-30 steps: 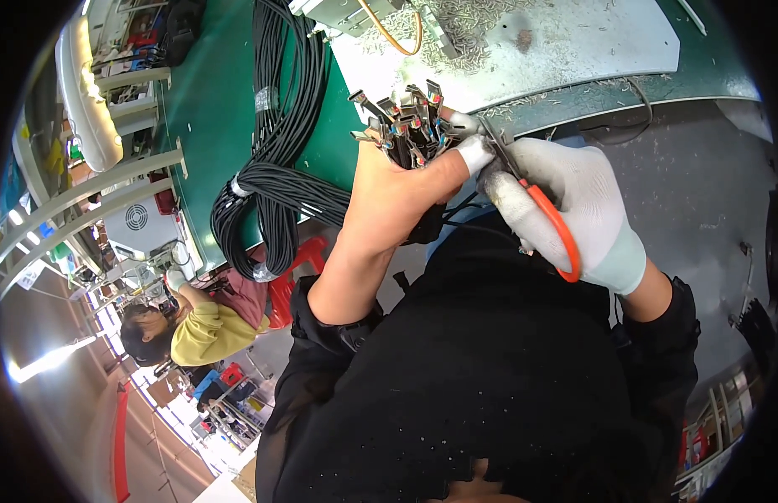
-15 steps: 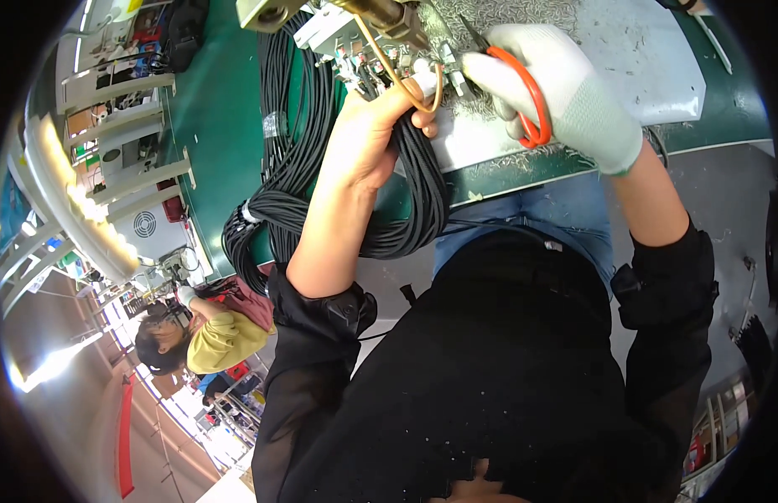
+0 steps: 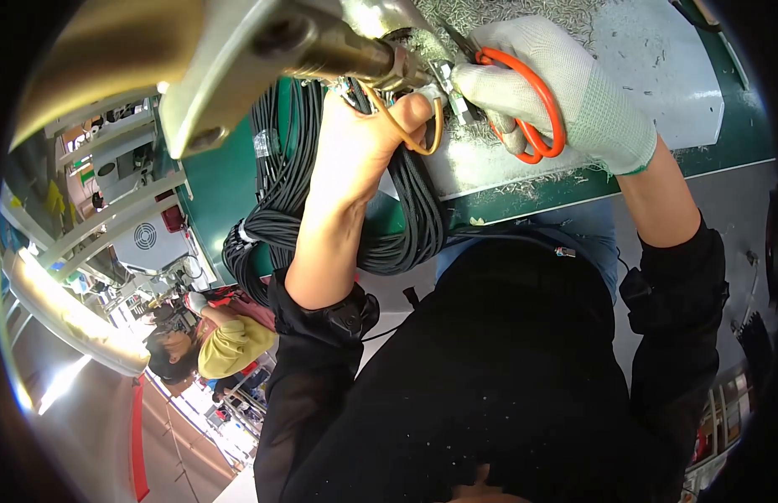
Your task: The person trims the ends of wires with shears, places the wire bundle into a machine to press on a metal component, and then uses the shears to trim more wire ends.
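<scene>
In my right hand, which wears a white knit glove, is a pair of scissors with red loop handles. Their dark blades point up and away. The gloved thumb and fingers also meet a small silvery connector piece. My bare left hand is closed around the ends of black cables, its thumb tip beside that piece. A tan tube loops down in front of the left fingers. What lies inside the left grip is mostly hidden.
A large metal machine arm reaches over the upper left. Bundled black cables rest on the green table. Small metal clippings lie on a white sheet. Another person in yellow sits at the left.
The metal machine arm looms much larger at the upper left, covering the white part and some connectors. My hands stay close together, the scissors a little lower and further right.
</scene>
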`<action>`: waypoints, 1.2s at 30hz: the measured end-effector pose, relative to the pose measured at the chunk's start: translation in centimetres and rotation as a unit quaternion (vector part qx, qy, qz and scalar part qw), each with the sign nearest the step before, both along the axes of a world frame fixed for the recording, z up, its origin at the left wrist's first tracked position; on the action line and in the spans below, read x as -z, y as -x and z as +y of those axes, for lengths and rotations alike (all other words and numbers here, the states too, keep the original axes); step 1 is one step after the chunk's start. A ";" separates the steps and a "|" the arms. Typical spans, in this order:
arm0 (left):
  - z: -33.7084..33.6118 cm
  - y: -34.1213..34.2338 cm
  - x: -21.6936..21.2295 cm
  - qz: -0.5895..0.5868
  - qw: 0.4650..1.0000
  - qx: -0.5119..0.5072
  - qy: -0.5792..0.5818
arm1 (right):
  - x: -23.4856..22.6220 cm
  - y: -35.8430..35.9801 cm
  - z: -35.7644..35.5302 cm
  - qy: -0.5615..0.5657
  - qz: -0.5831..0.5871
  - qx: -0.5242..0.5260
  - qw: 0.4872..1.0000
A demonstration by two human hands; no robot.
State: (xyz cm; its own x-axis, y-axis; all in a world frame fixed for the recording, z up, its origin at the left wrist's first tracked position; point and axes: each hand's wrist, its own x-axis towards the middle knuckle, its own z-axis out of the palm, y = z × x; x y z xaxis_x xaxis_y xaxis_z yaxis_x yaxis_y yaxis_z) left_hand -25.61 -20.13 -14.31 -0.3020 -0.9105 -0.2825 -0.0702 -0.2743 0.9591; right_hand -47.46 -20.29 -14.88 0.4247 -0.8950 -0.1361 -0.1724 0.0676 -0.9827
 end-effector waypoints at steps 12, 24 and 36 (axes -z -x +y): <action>0.3 -0.1 0.1 -0.028 1.000 -0.005 0.006 | 3.3 0.8 -0.8 0.607 0.103 0.021 0.788; 1.1 1.0 -0.9 0.032 0.996 -0.050 -0.062 | 2.2 0.8 0.6 0.196 -0.032 -0.032 0.980; 8.9 0.8 -4.9 0.033 0.996 0.054 -0.062 | -4.0 -0.8 9.0 0.182 0.088 0.053 0.978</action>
